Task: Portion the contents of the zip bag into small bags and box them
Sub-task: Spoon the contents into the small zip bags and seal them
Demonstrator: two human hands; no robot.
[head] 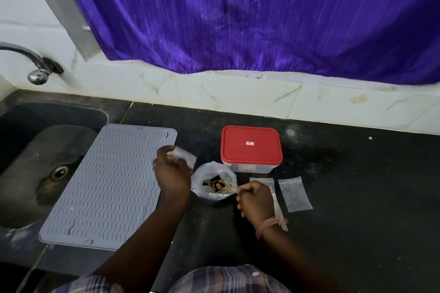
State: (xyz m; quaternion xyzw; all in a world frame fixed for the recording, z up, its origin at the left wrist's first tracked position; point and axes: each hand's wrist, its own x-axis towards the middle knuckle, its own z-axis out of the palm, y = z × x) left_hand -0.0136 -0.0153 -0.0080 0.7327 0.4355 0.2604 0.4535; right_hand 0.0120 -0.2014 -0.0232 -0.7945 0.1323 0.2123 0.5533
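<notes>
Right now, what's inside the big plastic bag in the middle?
Inside the open zip bag you can see dark pieces, an orange-yellow one, and the end of a wooden spoon held by the right hand. Whatever lies deeper is hidden by the cloudy plastic.

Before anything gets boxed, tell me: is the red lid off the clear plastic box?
No, the red lid sits flat on the clear plastic box, closing it, on the black counter.

I see thin, clear, crinkled plastic in the small bag (183, 158) pinched at my left fingertips, and a pale wooden-looking spoon (229, 189) gripped by my right fingers. Past them, the box lid (250, 145) looks smooth red plastic; the mat (112, 185) is matt, ribbed grey.
</notes>
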